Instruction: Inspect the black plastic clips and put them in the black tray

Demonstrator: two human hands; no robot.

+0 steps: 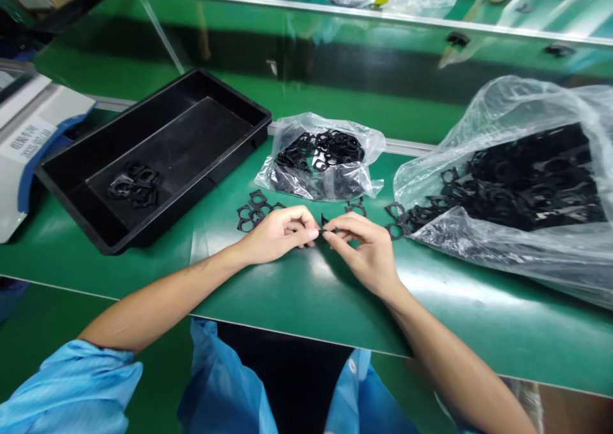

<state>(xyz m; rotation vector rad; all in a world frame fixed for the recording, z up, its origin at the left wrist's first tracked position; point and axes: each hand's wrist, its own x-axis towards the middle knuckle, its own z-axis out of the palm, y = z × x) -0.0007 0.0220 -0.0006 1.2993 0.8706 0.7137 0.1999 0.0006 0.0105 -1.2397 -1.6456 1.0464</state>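
Observation:
My left hand [280, 233] and my right hand [366, 249] meet fingertip to fingertip above the green table. Between them is a small dark plastic piece [324, 220], pinched by both thumbs and forefingers and mostly hidden by the fingers. Just behind my left hand lies a cluster of flat black ring-shaped parts [257, 212]. A few more black ring parts [355, 207] rest behind my right hand. Beyond the hands, a small clear bag [330, 188] contains many similar black rings.
A black tray [230, 159] stands at the left with a small heap of black parts [136, 184] inside. To the right, a large clear bag [498, 249] spills black rings [421, 216] onto the table [268, 300]. A white and blue machine [29, 147] borders the far left.

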